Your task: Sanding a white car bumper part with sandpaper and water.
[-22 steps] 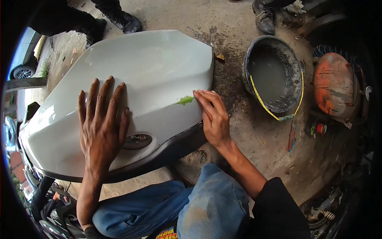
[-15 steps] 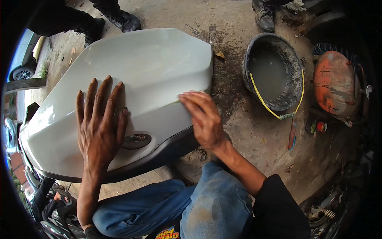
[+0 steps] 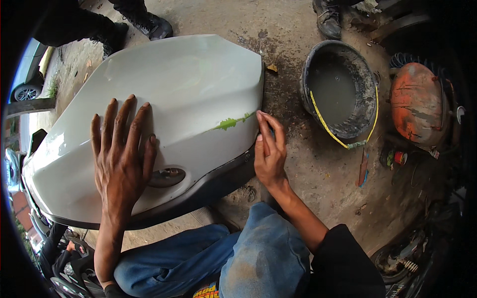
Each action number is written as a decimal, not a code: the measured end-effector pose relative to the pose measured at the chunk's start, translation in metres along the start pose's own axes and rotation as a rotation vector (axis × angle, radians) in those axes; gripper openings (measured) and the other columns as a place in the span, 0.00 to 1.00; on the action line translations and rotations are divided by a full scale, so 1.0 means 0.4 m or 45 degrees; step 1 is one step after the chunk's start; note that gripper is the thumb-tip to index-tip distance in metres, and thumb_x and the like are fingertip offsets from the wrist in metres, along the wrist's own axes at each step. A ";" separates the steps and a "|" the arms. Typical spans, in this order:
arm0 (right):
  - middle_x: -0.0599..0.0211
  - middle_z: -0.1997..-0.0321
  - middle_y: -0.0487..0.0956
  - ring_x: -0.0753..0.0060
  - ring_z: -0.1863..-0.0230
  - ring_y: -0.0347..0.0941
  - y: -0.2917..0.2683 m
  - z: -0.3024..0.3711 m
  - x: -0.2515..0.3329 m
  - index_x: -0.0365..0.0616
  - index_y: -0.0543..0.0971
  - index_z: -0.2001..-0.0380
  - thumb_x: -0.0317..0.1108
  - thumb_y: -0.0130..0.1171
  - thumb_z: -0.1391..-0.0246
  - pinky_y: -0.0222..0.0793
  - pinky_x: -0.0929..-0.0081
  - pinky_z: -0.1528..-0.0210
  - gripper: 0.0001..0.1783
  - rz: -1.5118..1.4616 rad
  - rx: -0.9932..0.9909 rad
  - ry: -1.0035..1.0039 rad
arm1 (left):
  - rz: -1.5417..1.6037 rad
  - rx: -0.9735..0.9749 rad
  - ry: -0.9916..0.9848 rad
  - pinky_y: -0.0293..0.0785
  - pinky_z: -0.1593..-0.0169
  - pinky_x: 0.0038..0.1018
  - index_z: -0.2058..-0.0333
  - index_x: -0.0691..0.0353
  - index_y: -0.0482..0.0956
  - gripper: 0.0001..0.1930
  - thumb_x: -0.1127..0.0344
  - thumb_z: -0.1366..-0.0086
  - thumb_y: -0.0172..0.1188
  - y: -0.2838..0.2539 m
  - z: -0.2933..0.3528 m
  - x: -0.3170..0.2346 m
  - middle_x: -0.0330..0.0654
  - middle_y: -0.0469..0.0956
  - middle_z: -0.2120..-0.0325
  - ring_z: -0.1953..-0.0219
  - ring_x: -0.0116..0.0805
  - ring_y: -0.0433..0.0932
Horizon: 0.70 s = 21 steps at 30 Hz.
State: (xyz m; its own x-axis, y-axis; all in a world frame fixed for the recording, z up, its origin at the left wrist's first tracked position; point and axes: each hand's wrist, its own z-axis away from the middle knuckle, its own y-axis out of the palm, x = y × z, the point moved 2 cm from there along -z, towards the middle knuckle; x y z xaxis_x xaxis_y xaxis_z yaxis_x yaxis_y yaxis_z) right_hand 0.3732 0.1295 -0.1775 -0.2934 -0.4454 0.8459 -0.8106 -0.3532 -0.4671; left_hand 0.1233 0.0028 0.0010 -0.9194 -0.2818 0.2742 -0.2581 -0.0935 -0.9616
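A glossy off-white car bumper [image 3: 189, 74] with black lower trim lies in front of my knees. My left hand [image 3: 119, 154] rests flat on it, fingers spread, beside an oval opening [image 3: 167, 177]. A jagged green patch [image 3: 228, 123] shows on the bumper's crease toward its right end. Just right of that patch, at the bumper's edge, is my right hand [image 3: 271, 154]. Its fingers are bent and close together, the thumb against them; whatever they may hold is hidden.
Right of the bumper stands a black bucket [image 3: 304, 74] of cloudy water with a yellow handle. Beyond it is a worn orange tank [image 3: 416, 104]. A red can [image 3: 400, 158] lies nearby. Another person's boots [image 3: 158, 27] are at the far left, and another boot [image 3: 328, 22] stands at the back.
My right hand has moved right along the crease to the bumper's edge, uncovering the green patch. My left hand stays in place on the bumper.
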 end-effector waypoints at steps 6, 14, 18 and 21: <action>0.55 0.27 0.72 0.50 0.24 0.66 0.048 0.031 0.034 0.41 0.74 0.26 0.24 0.58 0.33 0.63 0.52 0.20 0.32 0.030 0.079 -0.057 | 0.038 -0.014 -0.006 0.47 0.17 0.57 0.28 0.49 0.74 0.28 0.58 0.26 0.60 -0.002 -0.006 -0.005 0.45 0.68 0.25 0.20 0.52 0.60; 0.59 0.25 0.71 0.52 0.23 0.65 0.058 0.052 0.017 0.45 0.75 0.26 0.34 0.61 0.28 0.60 0.46 0.19 0.29 0.194 0.094 -0.208 | 0.019 -0.018 -0.001 0.47 0.17 0.56 0.27 0.49 0.74 0.29 0.59 0.26 0.61 0.000 0.000 -0.002 0.44 0.68 0.25 0.20 0.52 0.59; 0.64 0.24 0.71 0.55 0.23 0.65 0.078 0.035 0.098 0.47 0.75 0.26 0.33 0.60 0.29 0.59 0.46 0.19 0.29 0.110 0.142 -0.386 | 0.023 -0.005 -0.003 0.47 0.17 0.55 0.27 0.49 0.73 0.29 0.59 0.26 0.61 -0.002 -0.002 -0.004 0.44 0.67 0.24 0.20 0.52 0.59; 0.65 0.24 0.72 0.55 0.22 0.65 0.074 0.034 0.060 0.46 0.77 0.28 0.31 0.60 0.29 0.58 0.45 0.18 0.28 0.119 0.115 -0.334 | 0.021 -0.018 0.006 0.46 0.17 0.56 0.27 0.50 0.73 0.29 0.59 0.26 0.60 0.001 0.005 0.002 0.45 0.68 0.25 0.20 0.52 0.59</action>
State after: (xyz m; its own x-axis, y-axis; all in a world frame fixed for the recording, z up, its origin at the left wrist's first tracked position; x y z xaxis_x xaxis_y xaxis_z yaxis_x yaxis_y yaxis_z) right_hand 0.3491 0.0974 -0.1745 -0.2140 -0.6725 0.7085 -0.7343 -0.3676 -0.5707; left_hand 0.1229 0.0006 0.0010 -0.9249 -0.2789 0.2585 -0.2473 -0.0754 -0.9660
